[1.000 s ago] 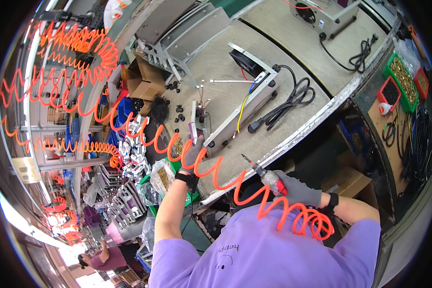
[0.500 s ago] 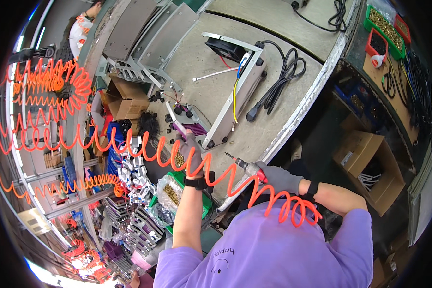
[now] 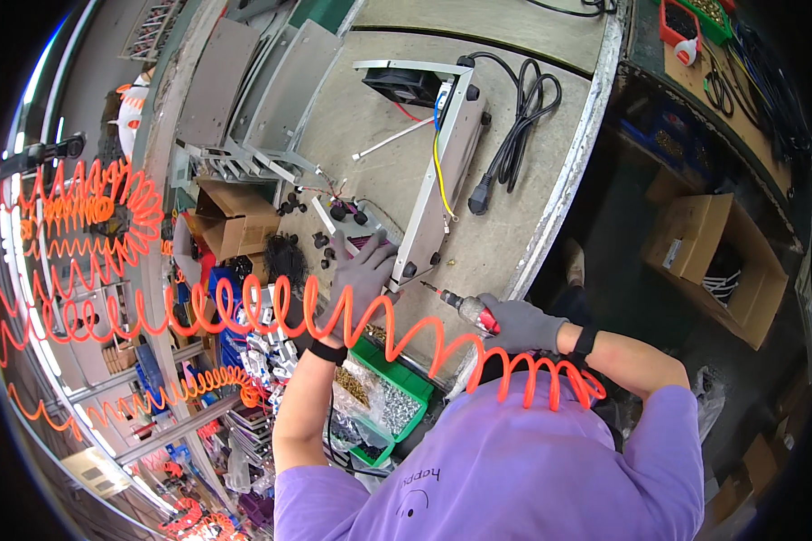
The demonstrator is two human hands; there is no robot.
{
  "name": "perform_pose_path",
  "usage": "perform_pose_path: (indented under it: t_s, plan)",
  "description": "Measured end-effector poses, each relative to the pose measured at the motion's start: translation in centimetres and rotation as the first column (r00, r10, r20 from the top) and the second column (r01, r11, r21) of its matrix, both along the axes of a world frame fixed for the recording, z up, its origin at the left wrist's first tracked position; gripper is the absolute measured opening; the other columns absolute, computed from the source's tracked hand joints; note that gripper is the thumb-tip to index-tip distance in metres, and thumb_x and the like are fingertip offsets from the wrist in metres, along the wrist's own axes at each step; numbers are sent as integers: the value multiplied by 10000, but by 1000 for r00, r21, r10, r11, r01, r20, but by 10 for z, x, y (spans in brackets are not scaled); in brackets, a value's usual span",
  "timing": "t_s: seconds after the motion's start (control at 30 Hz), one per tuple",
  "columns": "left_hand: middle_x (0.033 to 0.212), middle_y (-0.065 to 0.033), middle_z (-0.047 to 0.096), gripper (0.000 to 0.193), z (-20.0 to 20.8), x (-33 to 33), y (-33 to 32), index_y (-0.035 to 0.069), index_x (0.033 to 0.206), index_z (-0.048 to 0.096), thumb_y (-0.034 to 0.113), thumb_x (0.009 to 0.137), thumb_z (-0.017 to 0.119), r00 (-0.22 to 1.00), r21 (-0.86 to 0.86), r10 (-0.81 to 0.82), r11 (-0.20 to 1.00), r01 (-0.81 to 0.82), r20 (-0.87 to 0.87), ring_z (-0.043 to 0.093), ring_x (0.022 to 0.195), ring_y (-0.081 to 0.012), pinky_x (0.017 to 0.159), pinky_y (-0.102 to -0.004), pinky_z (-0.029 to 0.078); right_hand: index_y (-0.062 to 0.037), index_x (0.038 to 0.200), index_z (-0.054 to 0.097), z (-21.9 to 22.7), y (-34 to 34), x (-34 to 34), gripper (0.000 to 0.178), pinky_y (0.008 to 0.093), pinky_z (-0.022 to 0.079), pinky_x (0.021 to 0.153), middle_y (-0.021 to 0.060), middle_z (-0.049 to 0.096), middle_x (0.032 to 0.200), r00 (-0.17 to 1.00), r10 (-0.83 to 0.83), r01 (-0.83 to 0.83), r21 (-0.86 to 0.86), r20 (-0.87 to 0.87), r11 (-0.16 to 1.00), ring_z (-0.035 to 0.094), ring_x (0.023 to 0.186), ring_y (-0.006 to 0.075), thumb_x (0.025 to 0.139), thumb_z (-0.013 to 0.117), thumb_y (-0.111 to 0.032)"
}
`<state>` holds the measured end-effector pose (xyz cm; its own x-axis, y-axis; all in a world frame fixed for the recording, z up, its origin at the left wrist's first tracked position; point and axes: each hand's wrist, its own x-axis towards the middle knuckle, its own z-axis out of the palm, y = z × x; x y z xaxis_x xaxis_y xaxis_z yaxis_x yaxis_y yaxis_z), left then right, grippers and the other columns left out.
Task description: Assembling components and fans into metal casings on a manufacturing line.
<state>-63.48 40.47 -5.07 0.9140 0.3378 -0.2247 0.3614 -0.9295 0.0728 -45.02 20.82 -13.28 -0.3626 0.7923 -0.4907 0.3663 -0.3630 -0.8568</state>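
Note:
My gloved right hand is closed around a power screwdriver, its bit pointing at the near corner of a grey metal frame. The bit tip is close to that corner; contact cannot be made out. My gloved left hand lies over the frame's near left end with its fingers spread, partly covering a purple slotted part. A black fan sits inside the frame's far end. Yellow and blue wires hang along its inner side. A black power cord lies coiled to its right.
An orange coiled hose stretches across the view in front of my left forearm. Green bins of screws stand below the bench's near edge. Grey panels lean at the far left. A cardboard box stands on the floor at right.
My left hand has moved from gripping the frame's near end to lying spread over it. The screwdriver's bit has come closer to the frame corner. The view has shifted, showing more of the bins.

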Motion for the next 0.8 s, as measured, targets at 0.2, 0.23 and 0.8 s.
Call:
perform_pose_path:
  t_s: [0.2, 0.23, 0.8]
  plan:
    - [1014, -24, 613, 329, -3, 12, 18, 155, 905, 651, 271, 602, 702, 989, -248, -146, 958, 143, 7, 533, 989, -232, 869, -409, 300, -27, 1143, 334, -8, -1, -7, 604, 430, 455, 671, 223, 586, 797, 999, -35, 35, 6, 29, 999, 583, 770, 393, 711, 651, -306]
    - [1014, -24, 613, 329, -2, 12, 17, 155, 905, 651, 271, 602, 702, 988, -251, -156, 956, 153, 8, 533, 989, -232, 869, -409, 300, -26, 1157, 328, -5, -1, -7, 614, 431, 455, 672, 225, 587, 799, 999, -30, 30, 5, 32, 1000, 584, 771, 391, 713, 648, -305]
    - [847, 27, 616, 319, -7, 9, 10, 186, 859, 661, 256, 559, 743, 995, -207, -38, 977, 55, 87, 516, 771, -208, 845, -376, 330, 20, 1204, 304, 4, 3, -2, 702, 431, 464, 664, 229, 588, 788, 996, 33, -33, -1, 80, 999, 590, 756, 384, 704, 655, -327]
